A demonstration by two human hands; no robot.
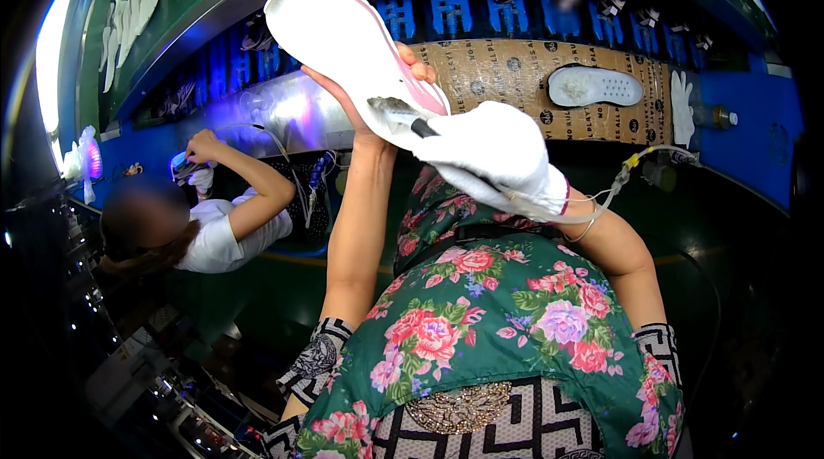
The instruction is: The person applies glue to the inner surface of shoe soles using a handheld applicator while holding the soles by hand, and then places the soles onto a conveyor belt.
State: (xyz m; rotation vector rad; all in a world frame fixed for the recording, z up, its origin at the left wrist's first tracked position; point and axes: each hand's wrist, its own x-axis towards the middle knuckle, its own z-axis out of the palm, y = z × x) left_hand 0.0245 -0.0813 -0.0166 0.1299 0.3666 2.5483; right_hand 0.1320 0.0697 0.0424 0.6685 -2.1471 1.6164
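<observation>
"Where was the white sole (335, 30)?"

"In the bare left hand (350, 107), clamped by its edges between thumb and fingers."

"Which way did it point?"

"Its long axis slanted. The broad end pointed away, beyond the left hand and leftward; the narrow end came back toward the gloved right hand (498, 150)."

"Was that one closed?"

"Yes, around a brush (422, 128), its dark bristles against the narrow end."

"And farther off?"

"Beyond the right hand, rightward, another sole (595, 87) lay sideways on cardboard (481, 73)."
</observation>
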